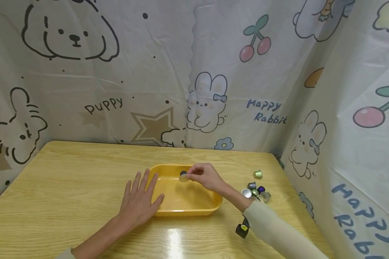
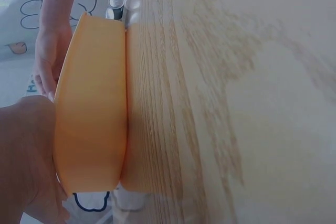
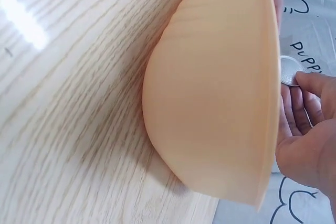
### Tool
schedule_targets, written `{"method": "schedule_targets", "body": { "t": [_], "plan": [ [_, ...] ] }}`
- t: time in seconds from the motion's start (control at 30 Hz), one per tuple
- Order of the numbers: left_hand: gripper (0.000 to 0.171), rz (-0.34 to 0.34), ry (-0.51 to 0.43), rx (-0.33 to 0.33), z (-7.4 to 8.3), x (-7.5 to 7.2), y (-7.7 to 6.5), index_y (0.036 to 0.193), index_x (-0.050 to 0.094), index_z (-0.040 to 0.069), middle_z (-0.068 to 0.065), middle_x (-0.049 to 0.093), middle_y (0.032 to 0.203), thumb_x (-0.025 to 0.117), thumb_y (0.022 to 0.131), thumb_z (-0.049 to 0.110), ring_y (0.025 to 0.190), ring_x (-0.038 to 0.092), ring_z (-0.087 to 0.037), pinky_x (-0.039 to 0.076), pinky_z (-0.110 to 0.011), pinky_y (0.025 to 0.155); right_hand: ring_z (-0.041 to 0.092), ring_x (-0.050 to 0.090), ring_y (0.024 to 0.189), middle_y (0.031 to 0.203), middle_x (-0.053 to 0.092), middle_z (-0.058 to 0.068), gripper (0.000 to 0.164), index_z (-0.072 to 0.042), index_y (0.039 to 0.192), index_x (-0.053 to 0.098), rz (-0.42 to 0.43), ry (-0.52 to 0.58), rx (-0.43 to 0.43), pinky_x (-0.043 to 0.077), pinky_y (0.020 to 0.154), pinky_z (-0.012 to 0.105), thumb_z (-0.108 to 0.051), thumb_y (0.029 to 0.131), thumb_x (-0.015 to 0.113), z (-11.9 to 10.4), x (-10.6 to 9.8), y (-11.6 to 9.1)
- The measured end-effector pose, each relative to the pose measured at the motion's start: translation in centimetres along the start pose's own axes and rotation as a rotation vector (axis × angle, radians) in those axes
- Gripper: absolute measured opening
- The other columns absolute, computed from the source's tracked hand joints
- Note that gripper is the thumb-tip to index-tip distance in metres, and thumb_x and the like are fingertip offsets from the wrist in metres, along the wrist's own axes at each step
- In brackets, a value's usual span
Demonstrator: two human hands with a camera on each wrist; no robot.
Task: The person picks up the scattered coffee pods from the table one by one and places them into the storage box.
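A yellow plastic tray (image 1: 184, 213) stands on the wooden table. My right hand (image 1: 207, 176) reaches over it from the right and pinches a coffee capsule (image 1: 183, 177) between thumb and fingers. The capsule has a dark body and a pale round lid; in the right wrist view this silvery lid (image 3: 290, 71) shows just beyond the tray's rim. On the tray's left side, my left hand (image 1: 138, 201) rests at the rim, its fingers spread and straight. The left wrist view shows the tray's outer wall (image 2: 92, 108) beside that hand.
To the right of the tray, several coffee capsules (image 1: 252, 185) lie in a loose cluster. A light green capsule (image 1: 258, 174) lies a little behind them. Below my right wrist shows a small black device (image 1: 242, 230). A printed curtain (image 1: 155, 72) hangs along the table's back and right side.
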State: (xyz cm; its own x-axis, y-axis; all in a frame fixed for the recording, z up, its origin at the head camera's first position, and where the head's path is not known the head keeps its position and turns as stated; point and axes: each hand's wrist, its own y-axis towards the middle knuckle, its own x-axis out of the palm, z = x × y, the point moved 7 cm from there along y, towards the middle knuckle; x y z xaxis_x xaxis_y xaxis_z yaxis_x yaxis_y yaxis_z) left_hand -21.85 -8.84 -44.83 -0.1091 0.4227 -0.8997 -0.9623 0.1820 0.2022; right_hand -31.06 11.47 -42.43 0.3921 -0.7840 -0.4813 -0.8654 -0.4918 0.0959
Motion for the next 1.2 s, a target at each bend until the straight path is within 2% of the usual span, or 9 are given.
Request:
{"method": "schedule_targets", "body": {
  "t": [0.43,0.77,1.03,1.2],
  "plan": [
    [0.07,0.003,0.011,0.003,0.1,0.0,0.0,0.155,0.036,0.005,-0.025,0.022,0.16,0.054,0.099,0.044,0.145,0.016,-0.049,0.014,-0.07,0.109,0.01,0.061,0.075,0.084,0.069,-0.005,0.005,-0.008,0.091,0.075,-0.083,-0.172,-0.014,0.051,0.069,0.024,-0.012,0.092,0.072,0.2,2.2,1.5],
    [0.07,0.007,0.007,0.007,0.0,0.2,0.1,0.155,0.036,0.006,-0.025,0.023,0.16,0.055,0.099,0.044,0.145,0.015,-0.049,0.013,-0.07,0.109,0.008,0.06,0.074,0.082,0.068,-0.002,0.004,-0.004,0.09,0.074,-0.098,-0.159,-0.028,0.051,0.069,0.023,-0.008,0.092,0.072,0.4,3.3,2.7],
    [0.07,0.015,0.004,0.008,0.0,0.3,0.1,0.155,0.036,0.006,-0.025,0.024,0.16,0.056,0.099,0.043,0.145,0.016,-0.049,0.014,-0.07,0.109,0.005,0.057,0.071,0.08,0.066,-0.004,0.005,-0.003,0.089,0.072,-0.161,-0.209,-0.044,0.049,0.067,0.021,-0.007,0.091,0.073,0.3,4.5,2.9],
    [0.069,0.016,-0.003,0.005,0.0,0.2,0.1,0.155,0.037,0.006,-0.024,0.024,0.16,0.056,0.1,0.043,0.145,0.016,-0.048,0.013,-0.07,0.109,0.005,0.057,0.07,0.079,0.066,-0.005,0.004,-0.004,0.088,0.072,-0.17,-0.215,-0.054,0.049,0.067,0.021,-0.006,0.091,0.073,0.6,5.1,3.2]
  ]
}}
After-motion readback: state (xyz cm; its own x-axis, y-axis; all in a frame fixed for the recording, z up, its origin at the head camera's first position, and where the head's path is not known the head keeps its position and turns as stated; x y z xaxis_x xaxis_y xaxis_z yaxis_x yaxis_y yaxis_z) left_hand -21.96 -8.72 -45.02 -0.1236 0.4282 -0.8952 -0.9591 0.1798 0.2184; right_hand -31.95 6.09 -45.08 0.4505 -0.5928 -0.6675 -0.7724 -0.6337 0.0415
